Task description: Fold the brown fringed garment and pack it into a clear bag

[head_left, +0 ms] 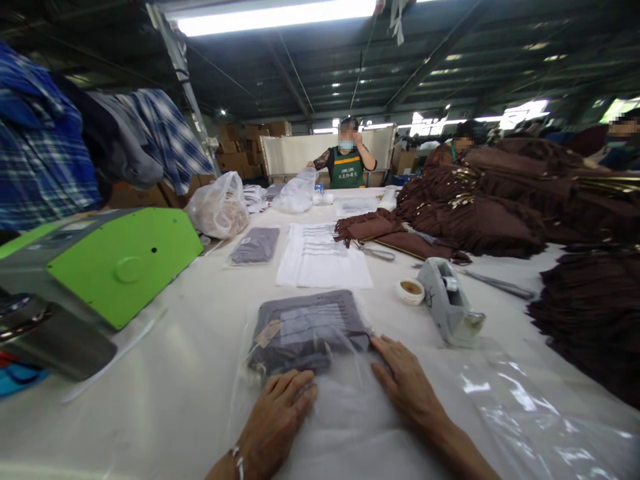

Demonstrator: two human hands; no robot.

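Observation:
A folded dark grey garment (345, 333) with a tan paper tag (269, 333) lies inside a clear plastic bag (345, 407) on the white table, in front of me. My left hand (280, 413) rests on the bag just below the garment's near edge, fingers together and laid along the plastic. At the bag's right edge, my right hand (407, 380) lies with its fingers stretched out, the tips by the garment's near right corner. Neither hand visibly grips anything. Cloudy plastic covers the lower part of the garment.
At right stand a grey tape dispenser (445, 300), a small round tub (411, 291) and piles of brown garments (480, 200). Loose clear bags (540, 413) lie nearer. A green machine (130, 263) is at left; printed white sheets (320, 260) lie beyond. A co-worker (347, 160) faces me.

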